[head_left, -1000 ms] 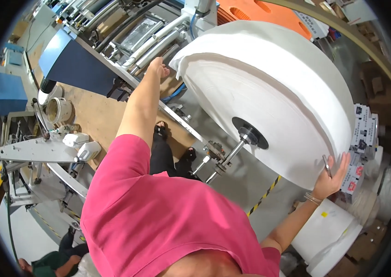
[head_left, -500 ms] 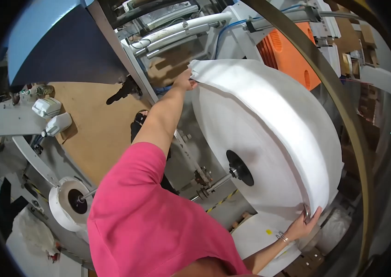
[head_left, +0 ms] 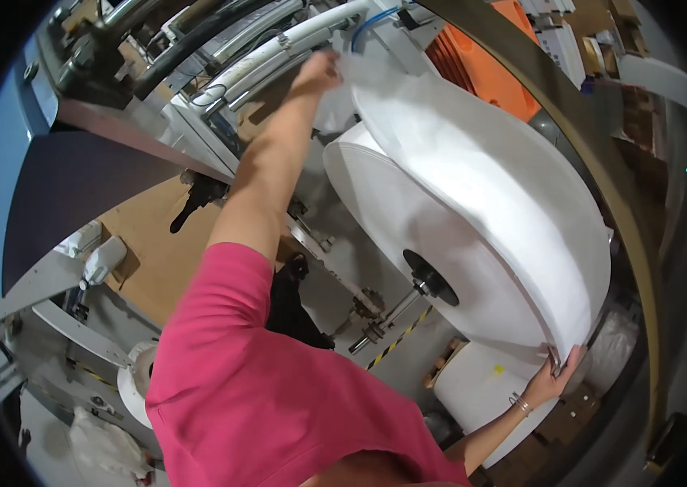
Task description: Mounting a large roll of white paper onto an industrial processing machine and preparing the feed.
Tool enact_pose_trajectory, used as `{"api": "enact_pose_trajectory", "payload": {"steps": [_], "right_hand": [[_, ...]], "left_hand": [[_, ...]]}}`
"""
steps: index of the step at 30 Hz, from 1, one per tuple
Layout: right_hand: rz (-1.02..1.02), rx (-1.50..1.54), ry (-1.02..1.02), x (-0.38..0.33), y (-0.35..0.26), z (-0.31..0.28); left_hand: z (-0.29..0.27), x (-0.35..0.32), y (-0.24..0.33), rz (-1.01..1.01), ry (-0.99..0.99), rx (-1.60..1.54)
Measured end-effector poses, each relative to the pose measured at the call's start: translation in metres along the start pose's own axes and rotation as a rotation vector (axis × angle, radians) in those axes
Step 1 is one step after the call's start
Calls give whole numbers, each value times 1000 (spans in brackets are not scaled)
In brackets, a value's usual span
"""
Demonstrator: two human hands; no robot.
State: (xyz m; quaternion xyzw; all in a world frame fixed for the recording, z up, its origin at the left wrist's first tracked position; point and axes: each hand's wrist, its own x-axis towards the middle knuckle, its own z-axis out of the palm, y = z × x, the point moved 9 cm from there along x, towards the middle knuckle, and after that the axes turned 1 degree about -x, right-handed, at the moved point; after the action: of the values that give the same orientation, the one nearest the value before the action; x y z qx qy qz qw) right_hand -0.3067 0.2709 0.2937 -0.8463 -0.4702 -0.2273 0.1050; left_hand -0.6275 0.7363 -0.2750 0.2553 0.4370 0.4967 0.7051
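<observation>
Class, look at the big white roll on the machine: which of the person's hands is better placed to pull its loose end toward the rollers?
Probably the left hand: it already holds the loose white sheet beside the rollers. The right hand steadies the big white roll at its lower edge.

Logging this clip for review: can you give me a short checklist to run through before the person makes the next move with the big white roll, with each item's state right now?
1. Left hand on the top edge of the big white roll: ok, it touches the loose white material there.
2. Right hand at the roll's lower rim: ok, fingers rest on the edge.
3. Roll seated on its shaft: cannot tell; the shaft passes through the dark core.
4. Loose end firmly gripped: cannot tell, blurred.
5. Second white roll below, clear of the big one: cannot tell.
</observation>
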Motion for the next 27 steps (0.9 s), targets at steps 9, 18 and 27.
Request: {"api": "enact_pose_trajectory", "payload": {"steps": [9,18,27], "right_hand": [[-151,-96,-34,2,-54,9],[-212,-77,25,1,-61,6],[-219,-64,52,-7,-58,5]], "left_hand": [[-35,-49,26,254,-40,798],[-15,-101,-95,-697,371,-549],[-10,-141,-38,342,-172,963]]}}
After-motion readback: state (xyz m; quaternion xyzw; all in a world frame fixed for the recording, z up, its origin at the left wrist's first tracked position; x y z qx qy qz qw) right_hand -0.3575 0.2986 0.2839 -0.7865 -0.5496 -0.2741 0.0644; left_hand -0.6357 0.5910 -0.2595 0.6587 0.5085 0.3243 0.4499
